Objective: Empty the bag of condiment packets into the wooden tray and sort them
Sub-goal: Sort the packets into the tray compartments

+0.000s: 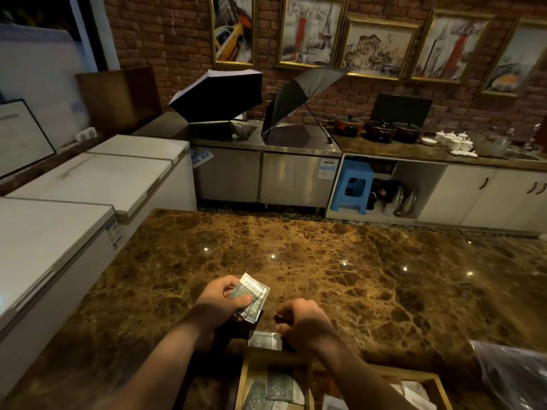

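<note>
Head view: left hand [220, 300] is pinching a small stack of packets [254, 294] above the counter; right hand [302, 321] is curling loosely, holding nothing clear. Wooden tray [245, 377] at 6 o'clock is already holding sorted packets; bag [515, 377] lying at 4 o'clock. Sorting seems midway.

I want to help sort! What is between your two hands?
In the head view, only bare marble counter shows between the left hand, gripping packets, and the right hand.

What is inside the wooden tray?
Grey condiment packets lie in one compartment of the wooden tray, white ones in another. The arms hide the rest.
</note>
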{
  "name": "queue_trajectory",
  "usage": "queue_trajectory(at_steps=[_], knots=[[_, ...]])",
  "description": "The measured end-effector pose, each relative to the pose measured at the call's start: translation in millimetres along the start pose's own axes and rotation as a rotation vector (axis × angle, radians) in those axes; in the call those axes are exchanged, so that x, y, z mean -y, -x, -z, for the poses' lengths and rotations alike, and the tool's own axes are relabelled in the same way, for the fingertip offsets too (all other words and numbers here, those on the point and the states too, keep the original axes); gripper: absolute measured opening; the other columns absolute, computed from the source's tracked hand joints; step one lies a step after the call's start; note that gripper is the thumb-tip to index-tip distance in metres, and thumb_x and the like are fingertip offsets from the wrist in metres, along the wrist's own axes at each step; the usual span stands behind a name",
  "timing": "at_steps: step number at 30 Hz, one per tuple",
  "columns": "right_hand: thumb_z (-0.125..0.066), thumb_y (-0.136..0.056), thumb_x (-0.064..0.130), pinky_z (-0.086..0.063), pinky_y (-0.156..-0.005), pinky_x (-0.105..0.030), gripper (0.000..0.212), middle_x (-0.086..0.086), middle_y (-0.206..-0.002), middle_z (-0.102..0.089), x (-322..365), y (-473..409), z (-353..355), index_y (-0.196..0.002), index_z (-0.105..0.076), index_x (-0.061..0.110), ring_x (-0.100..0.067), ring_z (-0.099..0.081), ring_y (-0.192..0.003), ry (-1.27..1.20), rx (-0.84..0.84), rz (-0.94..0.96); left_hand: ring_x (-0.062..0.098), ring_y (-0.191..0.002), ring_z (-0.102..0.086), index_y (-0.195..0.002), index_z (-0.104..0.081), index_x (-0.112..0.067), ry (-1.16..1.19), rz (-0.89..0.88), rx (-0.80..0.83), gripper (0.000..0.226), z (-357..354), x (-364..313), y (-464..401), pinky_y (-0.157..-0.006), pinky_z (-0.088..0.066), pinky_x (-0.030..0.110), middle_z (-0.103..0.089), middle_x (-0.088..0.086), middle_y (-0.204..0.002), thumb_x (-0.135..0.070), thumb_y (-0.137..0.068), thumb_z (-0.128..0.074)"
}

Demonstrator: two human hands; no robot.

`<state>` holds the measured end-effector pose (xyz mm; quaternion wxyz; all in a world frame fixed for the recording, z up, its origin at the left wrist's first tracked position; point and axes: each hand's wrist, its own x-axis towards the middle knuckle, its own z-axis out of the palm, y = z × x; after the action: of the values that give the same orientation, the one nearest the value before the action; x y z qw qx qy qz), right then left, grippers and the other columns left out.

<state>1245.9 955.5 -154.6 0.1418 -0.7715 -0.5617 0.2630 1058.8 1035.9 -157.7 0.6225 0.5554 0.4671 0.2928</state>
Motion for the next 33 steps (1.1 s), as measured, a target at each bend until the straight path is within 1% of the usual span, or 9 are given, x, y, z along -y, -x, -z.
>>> queue_trajectory(at_steps=[6,9,12,15,18,20,27,30,33], knots=[[-0.083,-0.079,0.031,-0.050,-0.099,-0.032,0.049,0.002,-0.127,-0.059,12.5,-5.3,-5.9,-0.125,-0.065,0.024,-0.019,-0.057,-0.118,0.186,0.111,0.074,0.020,-0.071,-0.073,-0.093,-0.071,-0.005,-0.077,-0.007,-0.102,0.011,8.4,1.4,8.3,-0.061,-0.058,0.030,-0.078,0.009,-0.080,0.004,-0.086,-0.069],[-0.079,-0.082,0.024,-0.049,-0.098,-0.032,0.040,0.000,-0.126,-0.059,11.4,-8.0,-13.4,-0.120,-0.065,0.023,-0.021,-0.058,-0.117,0.131,0.119,0.051,0.011,-0.065,-0.070,-0.086,-0.070,-0.013,-0.162,-0.004,-0.132,0.015,13.8,-0.3,13.9,-0.058,-0.055,0.022,-0.075,0.001,-0.073,0.002,-0.086,-0.070],[-0.077,-0.082,0.016,-0.052,-0.093,-0.032,0.020,0.003,-0.111,-0.063,10.9,-9.7,-11.9,-0.093,-0.064,0.027,-0.018,-0.061,-0.105,0.119,0.129,0.051,0.006,-0.064,-0.067,-0.086,-0.068,-0.016,-0.242,-0.011,-0.156,0.016,17.4,-3.5,21.5,-0.053,-0.050,0.015,-0.073,-0.001,-0.080,-0.001,-0.086,-0.071],[-0.073,-0.085,0.011,-0.050,-0.090,-0.028,0.029,0.011,-0.093,-0.056,12.4,-11.2,-8.8,-0.073,-0.053,0.030,-0.009,-0.055,-0.092,0.148,0.147,0.073,-0.002,-0.056,-0.066,-0.089,-0.067,-0.013,-0.310,-0.043,-0.188,0.012,18.8,-6.5,29.8,-0.047,-0.046,0.009,-0.070,-0.002,-0.079,-0.001,-0.087,-0.071],[-0.070,-0.088,0.015,-0.045,-0.105,-0.034,0.023,-0.003,-0.122,-0.055,14.5,-12.3,-5.9,-0.081,-0.053,0.028,-0.021,-0.048,-0.119,0.210,0.161,0.116,0.009,-0.068,-0.067,-0.098,-0.068,-0.006,-0.333,-0.058,-0.199,0.012,21.6,-10.0,37.7,-0.050,-0.047,0.008,-0.069,-0.001,-0.082,-0.003,-0.087,-0.072],[-0.069,-0.090,0.018,-0.045,-0.105,-0.035,0.019,-0.005,-0.125,-0.052,13.7,-12.1,-7.5,-0.085,-0.052,0.026,-0.023,-0.047,-0.123,0.196,0.157,0.106,0.013,-0.074,-0.066,-0.102,-0.069,-0.004,-0.342,-0.060,-0.198,0.017,23.7,-11.7,42.3,-0.052,-0.048,0.008,-0.070,0.002,-0.087,-0.005,-0.086,-0.073],[-0.067,-0.088,0.011,-0.050,-0.063,-0.025,0.016,0.002,-0.088,-0.066,-2.4,5.3,-1.6,-0.082,-0.059,0.022,-0.012,-0.061,-0.078,-0.120,-0.068,0.087,0.014,-0.078,-0.071,-0.107,-0.067,-0.006,-0.194,-0.007,-0.195,0.022,14.0,-12.2,57.6,-0.056,-0.054,0.015,-0.075,0.004,-0.092,-0.005,-0.087,-0.073],[-0.079,-0.080,0.005,-0.053,-0.061,-0.029,0.022,0.004,-0.074,-0.065,-16.8,11.7,12.9,-0.083,-0.060,0.016,-0.012,-0.061,-0.065,-0.216,-0.180,0.176,0.012,-0.077,-0.071,-0.106,-0.066,-0.011,-0.163,0.002,-0.210,0.024,5.4,-14.7,63.4,-0.054,-0.054,0.020,-0.076,0.003,-0.093,-0.008,-0.085,-0.076],[-0.083,-0.075,0.003,-0.055,-0.058,-0.032,0.028,-0.002,-0.073,-0.065,-23.1,24.2,31.0,-0.089,-0.061,0.013,-0.020,-0.065,-0.066,-0.365,-0.159,0.066,0.014,-0.083,-0.070,-0.109,-0.064,-0.014,-0.145,-0.003,-0.210,0.031,-3.3,-17.5,70.1,-0.053,-0.054,0.017,-0.074,0.005,-0.102,-0.008,-0.083,-0.078]])
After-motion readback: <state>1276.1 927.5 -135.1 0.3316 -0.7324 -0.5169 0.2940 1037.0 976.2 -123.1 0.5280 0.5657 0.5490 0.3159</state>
